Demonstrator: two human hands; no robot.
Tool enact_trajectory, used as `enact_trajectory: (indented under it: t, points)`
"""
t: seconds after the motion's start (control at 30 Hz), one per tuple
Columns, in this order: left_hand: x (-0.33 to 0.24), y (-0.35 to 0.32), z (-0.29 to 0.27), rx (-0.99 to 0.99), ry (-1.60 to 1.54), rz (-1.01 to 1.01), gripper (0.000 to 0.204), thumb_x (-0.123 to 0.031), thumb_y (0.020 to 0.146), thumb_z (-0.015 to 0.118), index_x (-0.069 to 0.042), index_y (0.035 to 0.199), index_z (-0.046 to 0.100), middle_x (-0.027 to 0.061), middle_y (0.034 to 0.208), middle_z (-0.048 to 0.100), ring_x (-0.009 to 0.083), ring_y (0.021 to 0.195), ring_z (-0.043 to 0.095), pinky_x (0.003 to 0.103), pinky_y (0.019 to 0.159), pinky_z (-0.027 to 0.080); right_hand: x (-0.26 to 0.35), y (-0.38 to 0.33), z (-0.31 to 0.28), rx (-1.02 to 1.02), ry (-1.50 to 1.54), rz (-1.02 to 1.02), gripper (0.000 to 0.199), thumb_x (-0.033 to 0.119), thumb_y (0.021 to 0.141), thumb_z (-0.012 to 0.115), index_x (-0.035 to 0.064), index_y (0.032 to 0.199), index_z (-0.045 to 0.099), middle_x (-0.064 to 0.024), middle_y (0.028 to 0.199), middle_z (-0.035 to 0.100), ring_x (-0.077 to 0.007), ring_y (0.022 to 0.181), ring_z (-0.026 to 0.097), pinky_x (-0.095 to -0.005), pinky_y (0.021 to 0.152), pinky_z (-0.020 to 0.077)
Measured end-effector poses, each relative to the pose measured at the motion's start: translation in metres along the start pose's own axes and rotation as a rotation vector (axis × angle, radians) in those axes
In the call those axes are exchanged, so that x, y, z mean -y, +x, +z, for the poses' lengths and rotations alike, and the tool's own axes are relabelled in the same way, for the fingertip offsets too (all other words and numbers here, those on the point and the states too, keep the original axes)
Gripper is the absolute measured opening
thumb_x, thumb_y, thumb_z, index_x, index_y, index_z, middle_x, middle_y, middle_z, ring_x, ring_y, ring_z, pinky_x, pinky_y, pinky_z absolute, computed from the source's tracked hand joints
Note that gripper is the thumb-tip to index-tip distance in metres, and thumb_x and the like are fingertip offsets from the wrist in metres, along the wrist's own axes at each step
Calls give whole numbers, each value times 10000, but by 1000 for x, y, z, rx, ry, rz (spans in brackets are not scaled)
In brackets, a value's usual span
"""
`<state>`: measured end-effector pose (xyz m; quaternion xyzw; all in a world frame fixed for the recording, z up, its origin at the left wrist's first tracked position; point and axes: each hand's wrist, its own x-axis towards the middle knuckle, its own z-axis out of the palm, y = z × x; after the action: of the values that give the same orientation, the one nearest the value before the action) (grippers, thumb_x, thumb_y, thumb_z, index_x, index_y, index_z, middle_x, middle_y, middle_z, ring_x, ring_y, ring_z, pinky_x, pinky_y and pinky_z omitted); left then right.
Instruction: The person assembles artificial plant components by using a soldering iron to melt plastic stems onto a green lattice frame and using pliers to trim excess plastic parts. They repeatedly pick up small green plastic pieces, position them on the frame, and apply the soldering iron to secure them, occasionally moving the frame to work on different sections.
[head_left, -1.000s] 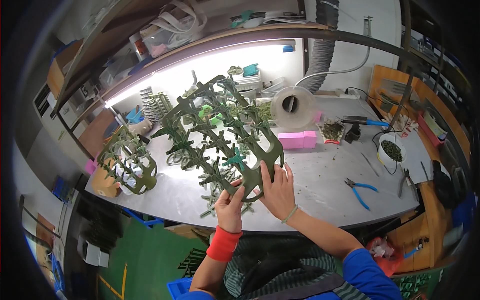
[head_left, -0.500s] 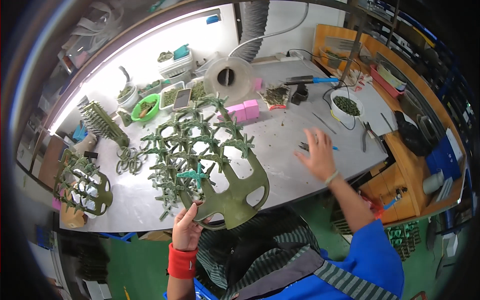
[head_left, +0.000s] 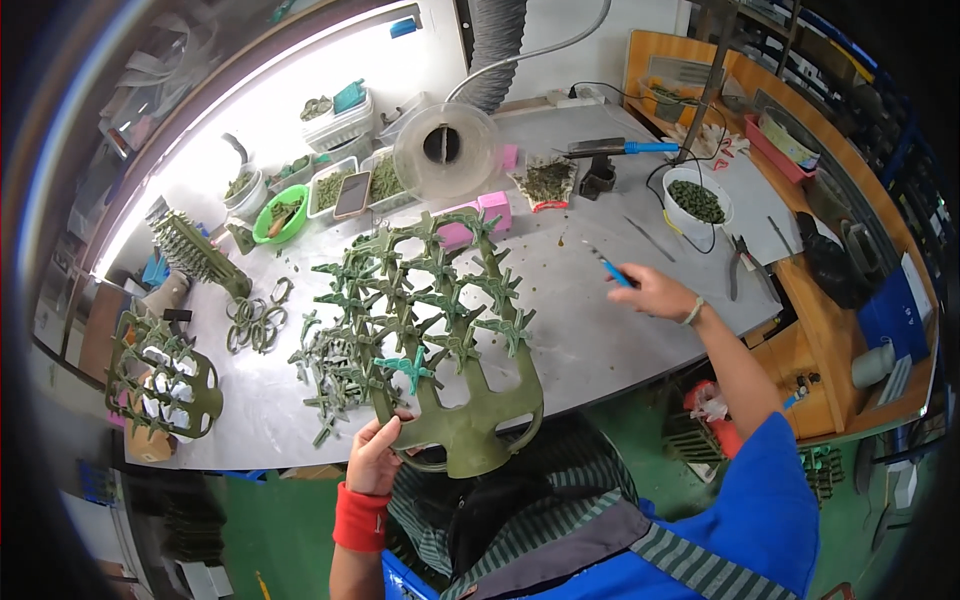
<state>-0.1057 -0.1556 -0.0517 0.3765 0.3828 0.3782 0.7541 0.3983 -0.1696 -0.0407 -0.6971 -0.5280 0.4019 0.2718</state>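
Note:
My left hand, a red band on its wrist, grips the lower left edge of a green wax tree. Small star-shaped pieces sit in rows along the tree's branches, and one of them, a teal piece, is brighter than the rest. The tree is held tilted above the table's front edge. To its right, my right hand is closed around a slim blue-handled tool. Its thin pale tip points up and left, away from the tree.
Loose green pieces lie behind the tree, with green rings beyond. A second tree stands far left. Pink blocks, a phone, a green bowl, a white bowl of pellets and pliers are on the table.
My right hand, earlier spread over the table, has picked up the blue-handled tool. My left hand has turned the tree more upright and shifted it slightly right.

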Motion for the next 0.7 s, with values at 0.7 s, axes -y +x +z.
enact_trajectory:
  t: [0.7]
  points:
    - [-18,-1,-11,28,111,-58,229,-140,960,616,40,1092,670,140,1081,713,144,891,694,221,719,502,75,29,27,-86,-728,-816,843,362,686,753,27,1413,488,-174,1162,470,-323,1071,462,-446,963,416]
